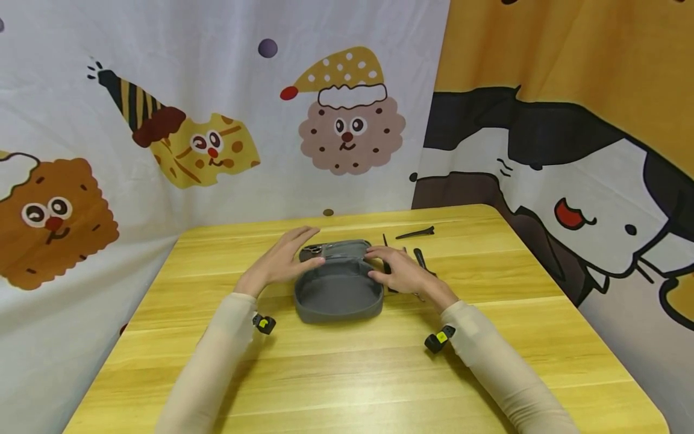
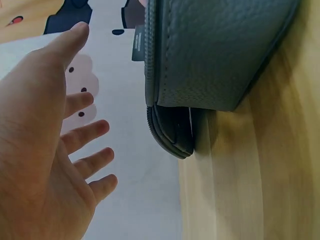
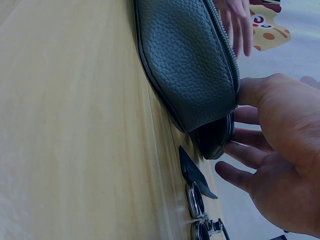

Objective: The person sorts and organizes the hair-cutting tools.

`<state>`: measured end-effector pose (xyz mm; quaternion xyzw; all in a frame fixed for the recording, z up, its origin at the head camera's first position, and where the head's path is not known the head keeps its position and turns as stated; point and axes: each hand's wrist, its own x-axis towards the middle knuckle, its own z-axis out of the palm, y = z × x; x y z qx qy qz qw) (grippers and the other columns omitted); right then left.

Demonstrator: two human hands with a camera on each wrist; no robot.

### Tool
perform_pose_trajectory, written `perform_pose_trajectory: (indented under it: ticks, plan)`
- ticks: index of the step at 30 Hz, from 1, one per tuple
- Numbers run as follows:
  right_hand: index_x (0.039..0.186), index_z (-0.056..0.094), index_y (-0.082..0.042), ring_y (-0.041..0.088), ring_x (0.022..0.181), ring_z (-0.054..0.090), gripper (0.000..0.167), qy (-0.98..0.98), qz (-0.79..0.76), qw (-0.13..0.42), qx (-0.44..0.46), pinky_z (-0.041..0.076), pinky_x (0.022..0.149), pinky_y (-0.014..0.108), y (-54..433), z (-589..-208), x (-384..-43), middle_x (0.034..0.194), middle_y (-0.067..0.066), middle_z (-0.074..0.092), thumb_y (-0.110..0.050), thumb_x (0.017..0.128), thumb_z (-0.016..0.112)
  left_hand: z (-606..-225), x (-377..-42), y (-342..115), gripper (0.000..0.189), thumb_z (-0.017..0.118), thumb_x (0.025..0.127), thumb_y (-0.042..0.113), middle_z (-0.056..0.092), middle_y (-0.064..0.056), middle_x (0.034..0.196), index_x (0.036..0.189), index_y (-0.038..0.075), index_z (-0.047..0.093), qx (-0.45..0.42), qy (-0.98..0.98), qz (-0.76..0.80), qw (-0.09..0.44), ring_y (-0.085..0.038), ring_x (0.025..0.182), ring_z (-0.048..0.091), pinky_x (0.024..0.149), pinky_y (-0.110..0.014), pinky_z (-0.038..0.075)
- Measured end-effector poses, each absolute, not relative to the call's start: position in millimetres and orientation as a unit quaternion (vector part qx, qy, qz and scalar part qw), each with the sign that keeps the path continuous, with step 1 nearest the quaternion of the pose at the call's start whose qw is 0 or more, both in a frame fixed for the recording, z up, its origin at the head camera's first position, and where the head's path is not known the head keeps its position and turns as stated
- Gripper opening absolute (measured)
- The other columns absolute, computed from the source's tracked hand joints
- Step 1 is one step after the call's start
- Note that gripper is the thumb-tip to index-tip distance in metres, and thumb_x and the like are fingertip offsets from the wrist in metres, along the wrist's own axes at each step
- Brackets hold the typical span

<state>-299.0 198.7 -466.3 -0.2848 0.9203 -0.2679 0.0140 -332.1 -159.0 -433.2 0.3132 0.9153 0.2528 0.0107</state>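
A grey, pebbled-leather zip case (image 1: 338, 310) lies unzipped on the table, its lid folded back and its inside facing up. Small metal items (image 1: 312, 249) show in the lid's left part, too small to name. At the lid's left edge is my left hand (image 1: 279, 259), its fingers extended; the left wrist view shows a gap between this hand and the case (image 2: 215, 55). My right hand (image 1: 398, 269) is at the lid's right edge. In the right wrist view its thumb and loosely bent fingers touch the case's rim, gripping nothing visibly.
Right of the case are a black hair clip (image 1: 415, 233), a black slender item (image 1: 420, 259) and other dark items partly behind my right hand. A metal-rimmed thing with two dark ovals (image 3: 196, 200) lies by a dark pointed piece (image 3: 192, 170). A printed curtain (image 1: 217, 36) hangs behind the table.
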Motion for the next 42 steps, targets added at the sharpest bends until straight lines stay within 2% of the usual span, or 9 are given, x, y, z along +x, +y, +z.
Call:
perform_pose_trajectory:
  ticks: [6,13,25,32,42]
  plan:
    - [0.16,0.063,-0.01,0.045,0.165,0.045,0.05,0.92,-0.271,0.016,-0.281,0.024,0.135,0.083,198.1,-465.7,-297.6,0.176,0.018,0.051,-0.033,0.115,0.067,-428.9,-315.0,-163.7,0.091,0.076,0.106,0.06,0.03,-0.012,0.187,0.18,0.027,0.033,0.331,0.913,0.239,-0.017,-0.044,0.173,0.03,0.136,-0.074,0.034]
    - [0.161,0.062,-0.011,0.045,0.166,0.044,0.051,0.922,-0.266,0.021,-0.281,0.026,0.136,0.08,198.3,-466.4,-297.4,0.177,0.017,0.05,-0.033,0.115,0.068,-426.7,-291.9,-166.9,0.095,0.077,0.104,0.061,0.031,-0.012,0.187,0.18,0.028,0.032,0.337,0.916,0.216,-0.031,-0.046,0.174,0.027,0.136,-0.075,0.033]
    - [0.161,0.062,-0.01,0.044,0.167,0.043,0.052,0.921,-0.27,0.021,-0.28,0.024,0.138,0.079,198.4,-469.8,-298.8,0.177,0.017,0.049,-0.033,0.115,0.068,-441.8,-256.8,-171.3,0.094,0.078,0.102,0.064,0.037,-0.015,0.184,0.179,0.026,0.037,0.358,0.911,0.197,-0.051,-0.047,0.172,0.031,0.134,-0.076,0.036]
    - [0.162,0.061,-0.01,0.044,0.167,0.043,0.052,0.923,-0.267,0.02,-0.278,0.025,0.138,0.079,198.9,-470.7,-298.9,0.177,0.016,0.049,-0.033,0.115,0.068,-451.3,-246.0,-174.6,0.095,0.079,0.101,0.063,0.04,-0.015,0.183,0.176,0.018,0.042,0.363,0.912,0.176,-0.07,-0.049,0.17,0.037,0.133,-0.074,0.04]
    - [0.161,0.062,-0.011,0.044,0.166,0.044,0.051,0.923,-0.266,0.019,-0.278,0.027,0.137,0.078,198.6,-470.5,-298.8,0.177,0.017,0.049,-0.033,0.115,0.068,-457.5,-243.3,-175.7,0.095,0.078,0.102,0.063,0.042,-0.019,0.181,0.177,0.02,0.04,0.359,0.915,0.172,-0.064,-0.049,0.169,0.038,0.135,-0.073,0.037]
